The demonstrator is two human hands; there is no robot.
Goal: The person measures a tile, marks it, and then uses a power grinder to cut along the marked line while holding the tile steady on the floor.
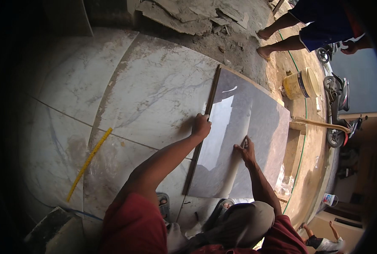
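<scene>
A large glossy grey tile (260,114) lies in front of me, its polished face showing bright reflections. My left hand (201,126) is closed at the tile's dark left edge, and whatever its curled fingers hold is hidden. Farther right, my right hand (246,151) touches the middle of the tile's face, thumb and index finger apart. Under and to the left of the tile runs a floor of pale, veined, dusty tiles (158,80). A yellow strip (89,165) lies on that floor, left of my left forearm.
Broken slabs and rubble (180,19) lie at the far side. A stained yellow bucket (296,84) stands beyond the tile, near a long wooden handle (321,123) and a green hose (305,112). Another person's legs (281,38) are at the far right; motorbikes (335,106) stand behind.
</scene>
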